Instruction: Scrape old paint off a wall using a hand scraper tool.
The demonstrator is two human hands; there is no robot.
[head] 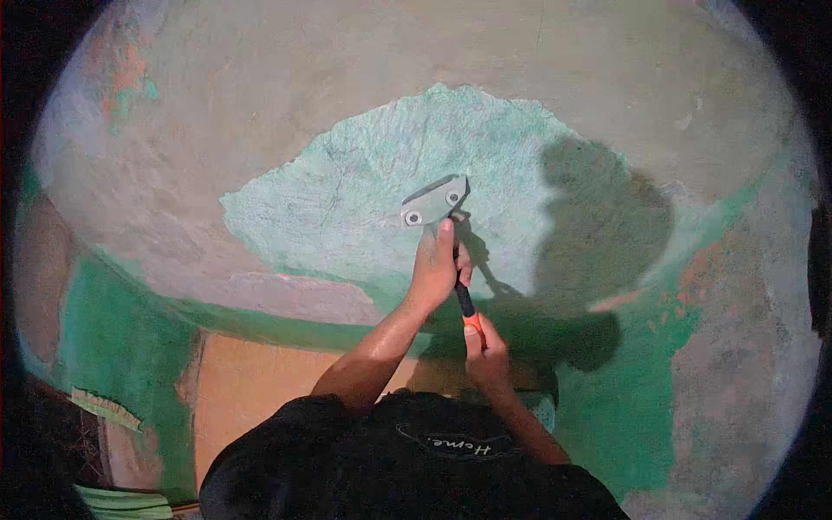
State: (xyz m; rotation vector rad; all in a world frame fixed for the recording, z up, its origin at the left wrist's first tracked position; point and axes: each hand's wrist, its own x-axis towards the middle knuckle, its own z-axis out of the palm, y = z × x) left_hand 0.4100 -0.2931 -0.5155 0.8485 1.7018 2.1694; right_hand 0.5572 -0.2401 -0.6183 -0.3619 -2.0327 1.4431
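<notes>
A scraper [434, 203] with a wide metal head, two round fasteners and a black and orange handle lies against or just over a wall. My left hand [439, 260] grips it close below the head, the thumb pointing up along the neck. Lower down, my right hand [484, 354] is closed around the orange end of the handle. Behind the tool spreads a pale turquoise patch [364, 162] with a ragged edge, ringed by grey-beige coating [273, 78]. Whether the blade touches the wall cannot be told.
Below the patch run a pinkish strip [305, 298] and a green painted band [260, 322]. An orange-tan panel [253, 383] lies lower left. Green wall [617, 416] with grey areas is at the right. A dark shadow covers the patch's right part. Green striped material [123, 502] is at lower left.
</notes>
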